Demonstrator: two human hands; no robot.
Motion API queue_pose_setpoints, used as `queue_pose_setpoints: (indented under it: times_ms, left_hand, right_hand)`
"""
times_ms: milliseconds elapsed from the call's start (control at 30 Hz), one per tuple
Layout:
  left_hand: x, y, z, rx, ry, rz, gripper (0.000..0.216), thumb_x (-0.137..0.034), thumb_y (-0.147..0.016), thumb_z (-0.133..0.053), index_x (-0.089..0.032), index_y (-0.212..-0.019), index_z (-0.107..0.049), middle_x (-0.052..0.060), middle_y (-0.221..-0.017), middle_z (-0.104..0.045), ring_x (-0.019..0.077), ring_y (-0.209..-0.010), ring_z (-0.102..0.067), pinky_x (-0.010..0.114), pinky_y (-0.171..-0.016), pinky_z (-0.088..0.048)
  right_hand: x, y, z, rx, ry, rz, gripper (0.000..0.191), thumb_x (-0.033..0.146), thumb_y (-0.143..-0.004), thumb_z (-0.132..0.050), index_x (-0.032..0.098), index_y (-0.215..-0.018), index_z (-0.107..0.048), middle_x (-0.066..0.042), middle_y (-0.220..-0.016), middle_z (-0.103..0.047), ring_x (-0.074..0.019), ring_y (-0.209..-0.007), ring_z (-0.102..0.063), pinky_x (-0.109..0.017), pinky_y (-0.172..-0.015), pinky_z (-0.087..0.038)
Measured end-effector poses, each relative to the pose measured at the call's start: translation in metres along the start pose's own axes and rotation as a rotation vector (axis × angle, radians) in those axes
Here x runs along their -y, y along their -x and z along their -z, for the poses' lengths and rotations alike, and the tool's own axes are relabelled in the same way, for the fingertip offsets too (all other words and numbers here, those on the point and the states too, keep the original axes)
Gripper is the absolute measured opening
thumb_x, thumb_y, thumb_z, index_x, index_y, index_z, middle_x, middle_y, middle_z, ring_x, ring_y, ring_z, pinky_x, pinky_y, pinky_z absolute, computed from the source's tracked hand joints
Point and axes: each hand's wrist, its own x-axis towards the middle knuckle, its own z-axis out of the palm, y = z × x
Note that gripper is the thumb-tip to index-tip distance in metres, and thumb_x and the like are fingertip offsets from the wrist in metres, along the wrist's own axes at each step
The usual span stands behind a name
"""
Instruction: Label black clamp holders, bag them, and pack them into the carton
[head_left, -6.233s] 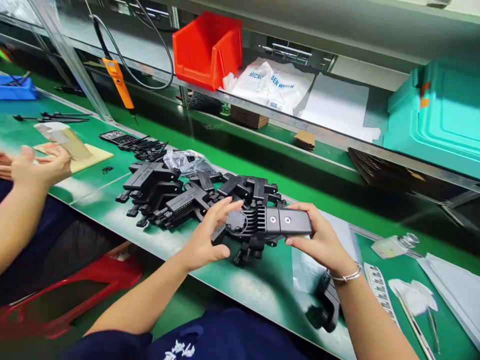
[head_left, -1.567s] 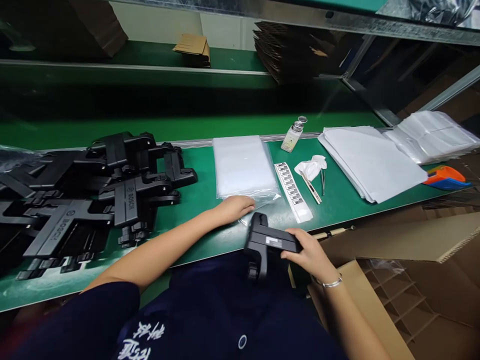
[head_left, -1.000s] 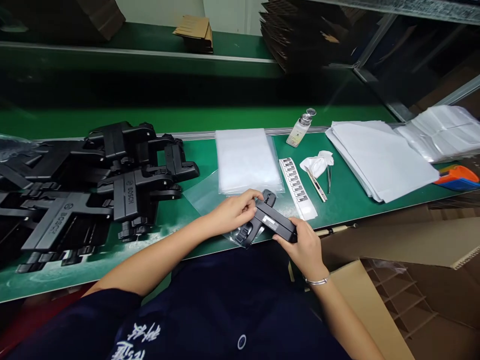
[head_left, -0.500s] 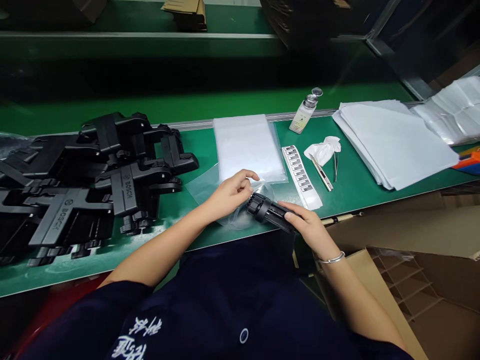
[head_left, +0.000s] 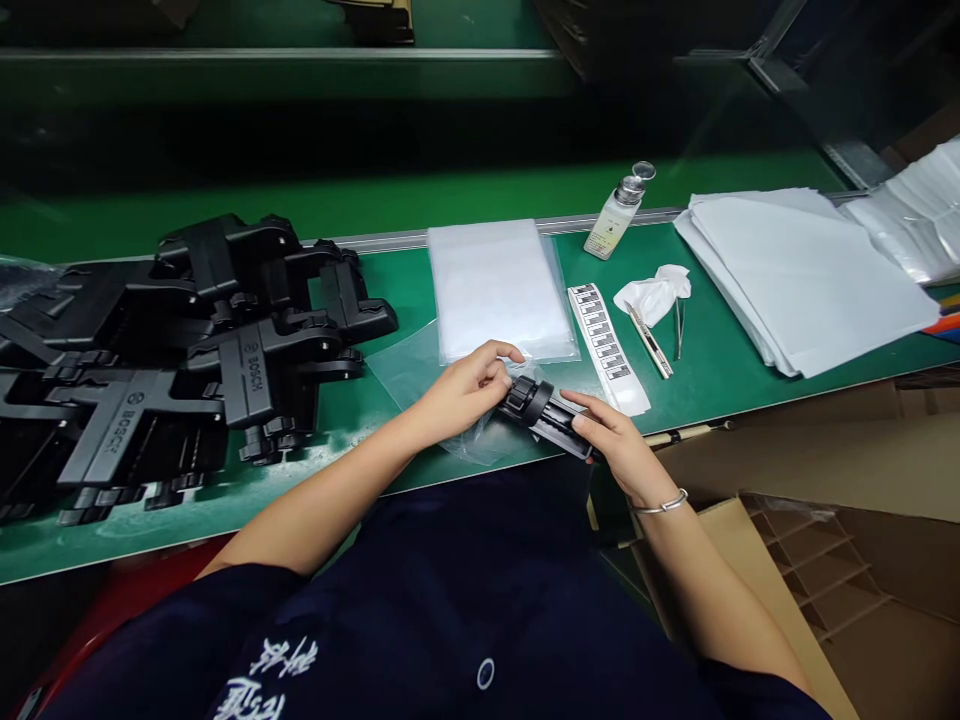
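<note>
My right hand (head_left: 619,450) grips the lower end of a black plastic clamp (head_left: 551,420) with a ribbed knob and a ring at its far end. The clamp is tilted, its knob end toward my left hand (head_left: 469,392). My left thumb and fingers are curled in a pinch on what looks like the edge of a clear plastic bag (head_left: 480,440), right beside the knob. This bag spreads on the bench under the hand and the clamp. Whether the left fingers also touch the knob is hidden.
Several black BOSCH clamps (head_left: 247,375) are piled at left. Clear bags (head_left: 491,285) lie stacked ahead. To the right are a label strip (head_left: 609,350), a dispenser bottle (head_left: 616,222), a white wipe (head_left: 652,293), a cutter knife (head_left: 649,342), tweezers (head_left: 679,328), white sheets (head_left: 810,270) and a divided carton (head_left: 817,570).
The clamp has turned in my right hand, so its channelled side shows more. My left hand keeps its pinch beside the knob. The whole view has shifted slightly.
</note>
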Motion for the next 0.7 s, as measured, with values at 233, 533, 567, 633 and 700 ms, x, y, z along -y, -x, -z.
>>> queue_pose_setpoints:
  times_ms: [233, 533, 567, 633, 700]
  left_hand:
    - [0.000, 0.000, -0.001, -0.001, 0.006, 0.008, 0.027, -0.025, -0.085, -0.048, -0.020, -0.111, -0.050, -0.009, -0.061, -0.040, 0.0092, -0.055, -0.038, 0.022, -0.058, -0.032]
    - [-0.006, 0.009, 0.000, -0.022, 0.268, 0.049, 0.024, -0.028, -0.086, -0.054, -0.019, -0.108, -0.050, -0.008, -0.060, -0.041, 0.0078, -0.050, -0.040, 0.020, -0.050, -0.035]
    - [-0.007, 0.011, 0.000, -0.005, 0.299, 0.053, 0.024, -0.028, -0.086, -0.054, -0.019, -0.109, -0.050, -0.008, -0.060, -0.041, 0.0075, -0.049, -0.040, 0.019, -0.049, -0.035]
    - [-0.010, 0.013, -0.002, 0.038, 0.333, 0.045, 0.025, -0.028, -0.087, -0.054, -0.019, -0.110, -0.050, -0.008, -0.060, -0.041, 0.0074, -0.049, -0.040, 0.019, -0.047, -0.035]
    - [-0.012, 0.014, -0.004, 0.068, 0.337, 0.026, 0.024, -0.027, -0.087, -0.053, -0.019, -0.110, -0.050, -0.009, -0.060, -0.040, 0.0075, -0.049, -0.040, 0.018, -0.048, -0.036]
  right_hand:
    - [-0.004, -0.002, 0.000, 0.014, -0.035, -0.010, 0.053, 0.048, -0.081, -0.064, 0.023, -0.128, -0.059, -0.003, -0.082, -0.061, -0.0145, -0.065, -0.054, -0.020, -0.042, -0.042]
    - [-0.038, 0.008, 0.009, 0.007, -0.001, 0.257, 0.070, 0.059, -0.072, -0.071, 0.023, -0.129, -0.052, -0.009, -0.109, -0.068, -0.0253, -0.101, -0.065, -0.042, -0.092, -0.050]
    - [-0.045, 0.011, 0.010, -0.022, -0.006, 0.265, 0.071, 0.061, -0.070, -0.071, 0.024, -0.127, -0.053, -0.010, -0.108, -0.069, -0.0260, -0.100, -0.066, -0.042, -0.092, -0.051]
    - [-0.058, 0.016, 0.014, -0.109, -0.026, 0.280, 0.065, 0.062, -0.068, -0.072, 0.024, -0.120, -0.057, -0.009, -0.105, -0.070, -0.0266, -0.097, -0.067, -0.042, -0.088, -0.053]
    - [-0.069, 0.020, 0.017, -0.207, -0.042, 0.306, 0.055, 0.056, -0.070, -0.073, 0.025, -0.113, -0.059, -0.008, -0.104, -0.070, -0.0260, -0.095, -0.068, -0.041, -0.085, -0.055]
